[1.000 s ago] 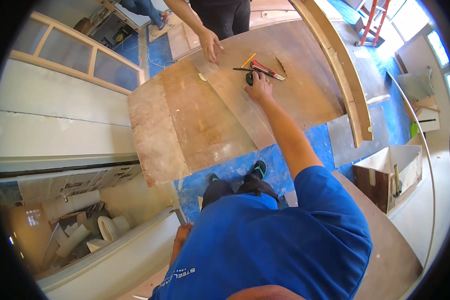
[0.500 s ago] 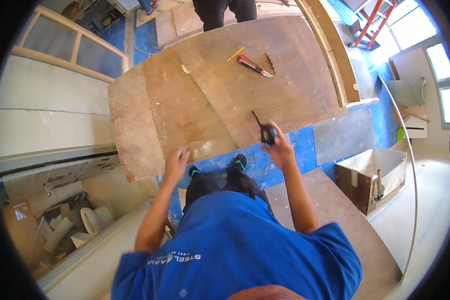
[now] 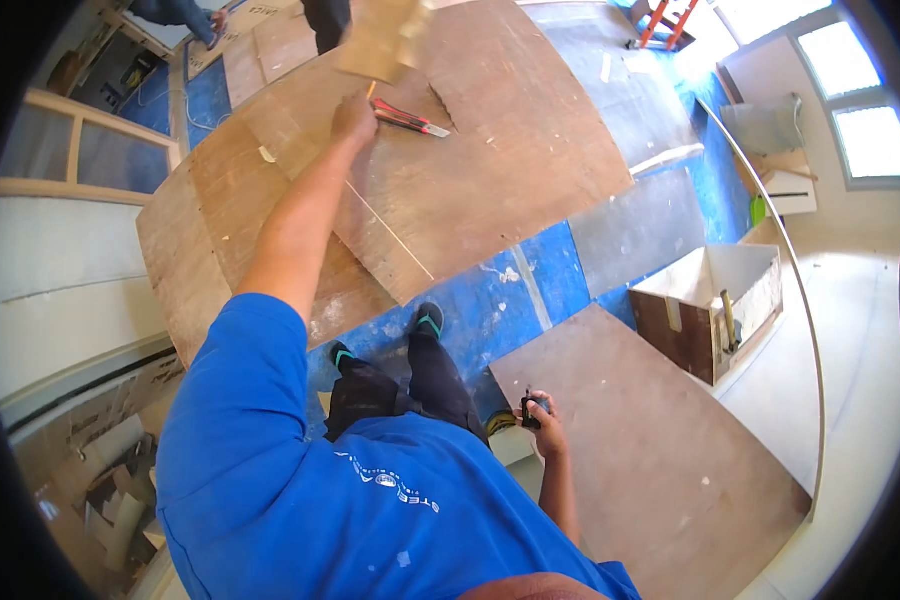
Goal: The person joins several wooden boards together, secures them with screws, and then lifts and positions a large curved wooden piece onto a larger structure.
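Note:
I stand on blue floor covering (image 3: pixel 530 280) in front of large plywood sheets (image 3: pixel 490 170). My left hand (image 3: pixel 353 118) reaches far forward onto the plywood with its fingers curled. It sits right beside a yellow pencil (image 3: pixel 371 90) and a red utility knife (image 3: pixel 410 120); whether it grips the pencil is unclear. My right hand (image 3: pixel 545 425) is low at my side, closed around a small black tape measure (image 3: pixel 533 408). Another person's legs (image 3: pixel 327 18) stand at the plywood's far edge, with a blurred piece of wood (image 3: pixel 382 35) in front of them.
A brown board (image 3: pixel 660 460) lies on the floor at right. Behind it stands an open wooden box (image 3: pixel 715 300) holding a tool. A thin curved strip (image 3: pixel 780 230) arcs along the right. An orange ladder (image 3: pixel 660 20) and windows are at top right, with debris at lower left.
My left arm has stretched forward from near my knees to the pencil and knife. My right hand has dropped back to my side with the tape measure. The view has turned.

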Demonstrator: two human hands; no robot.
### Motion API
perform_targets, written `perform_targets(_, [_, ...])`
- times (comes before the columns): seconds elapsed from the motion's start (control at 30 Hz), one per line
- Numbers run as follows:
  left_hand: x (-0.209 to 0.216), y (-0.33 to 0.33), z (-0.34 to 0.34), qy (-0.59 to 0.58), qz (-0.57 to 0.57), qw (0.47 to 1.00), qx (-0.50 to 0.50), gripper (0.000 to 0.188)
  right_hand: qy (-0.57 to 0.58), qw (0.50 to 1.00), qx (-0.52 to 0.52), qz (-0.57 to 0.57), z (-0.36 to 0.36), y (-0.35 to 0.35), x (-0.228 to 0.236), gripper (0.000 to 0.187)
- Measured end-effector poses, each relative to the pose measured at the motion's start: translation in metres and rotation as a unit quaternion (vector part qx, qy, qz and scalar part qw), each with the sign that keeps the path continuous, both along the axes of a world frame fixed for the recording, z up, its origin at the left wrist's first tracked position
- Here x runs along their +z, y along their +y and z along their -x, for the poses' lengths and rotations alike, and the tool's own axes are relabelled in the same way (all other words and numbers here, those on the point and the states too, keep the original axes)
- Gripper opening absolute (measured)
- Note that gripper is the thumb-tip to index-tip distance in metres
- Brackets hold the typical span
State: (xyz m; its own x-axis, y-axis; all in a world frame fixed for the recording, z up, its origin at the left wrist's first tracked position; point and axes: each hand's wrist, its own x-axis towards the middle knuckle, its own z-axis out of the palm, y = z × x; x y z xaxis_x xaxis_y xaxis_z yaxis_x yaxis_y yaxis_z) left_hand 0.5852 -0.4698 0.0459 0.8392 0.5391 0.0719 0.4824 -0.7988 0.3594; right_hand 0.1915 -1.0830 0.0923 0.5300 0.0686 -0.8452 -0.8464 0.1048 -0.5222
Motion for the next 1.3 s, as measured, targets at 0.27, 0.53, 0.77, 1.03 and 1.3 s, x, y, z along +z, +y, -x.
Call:
perform_targets(0.27, [-0.005, -0.012, 0.010, -0.094, 0.026, 0.987, -0.128, 0.016, 0.087, 0.996, 0.004, 0.009, 0.064, -0.009, -0.057, 0.034])
perform_targets(0.53, [0.022, -0.077, 0.003, 0.089, -0.081, 0.933, -0.339, 0.036, 0.065, 0.997, 0.015, 0.034, 0.062, -0.021, -0.055, 0.035])
perform_targets(0.77, [0.041, -0.065, 0.042, 0.108, -0.220, 0.878, -0.411, 0.028, 0.075, 0.995, 0.048, 0.053, 0.075, -0.035, -0.059, 0.038])
perform_targets(1.03, [0.112, -0.075, 0.158, 0.005, -0.127, 0.826, -0.550, 0.030, 0.049, 0.998, -0.006, 0.034, 0.109, 0.003, -0.073, 0.039])
perform_targets(1.3, [0.078, -0.022, 0.190, 0.121, 0.102, 0.886, -0.435, 0.031, 0.008, 0.998, -0.067, 0.012, 0.156, 0.063, -0.035, 0.040])
